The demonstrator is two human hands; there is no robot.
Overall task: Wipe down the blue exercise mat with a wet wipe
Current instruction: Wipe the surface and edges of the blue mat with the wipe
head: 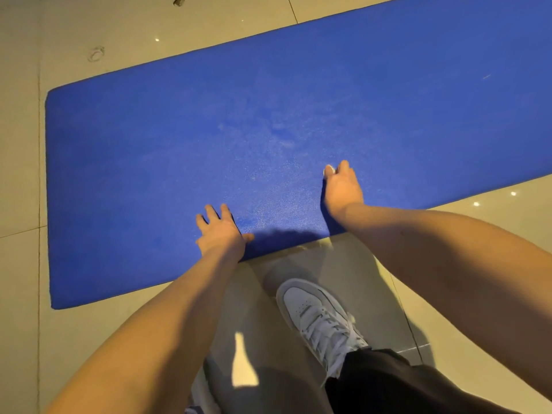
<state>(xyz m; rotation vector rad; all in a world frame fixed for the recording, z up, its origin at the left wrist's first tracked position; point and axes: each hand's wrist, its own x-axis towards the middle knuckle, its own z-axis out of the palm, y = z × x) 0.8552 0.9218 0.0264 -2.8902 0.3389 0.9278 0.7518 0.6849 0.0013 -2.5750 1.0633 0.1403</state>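
The tiled floor (119, 31) carries the blue exercise mat (209, 130), whose far right end runs out of frame. A white shoe (316, 315) stands just off its near edge. The left hand (219, 231) lies flat on the mat, fingers spread, holding nothing. The right hand (343, 189) curls over the wet wipe (329, 168), pressing it to the mat; only a white scrap shows.

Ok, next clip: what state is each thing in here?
mat: unrolled, flat on the floor, paler smudges mid-surface.
wipe: bunched under the right hand, mostly hidden, on the mat.
right hand: grips the wipe against the mat.
left hand: flat on the mat by its near edge, fingers spread, holding nothing.
shoe: laced, on the floor, off the mat.
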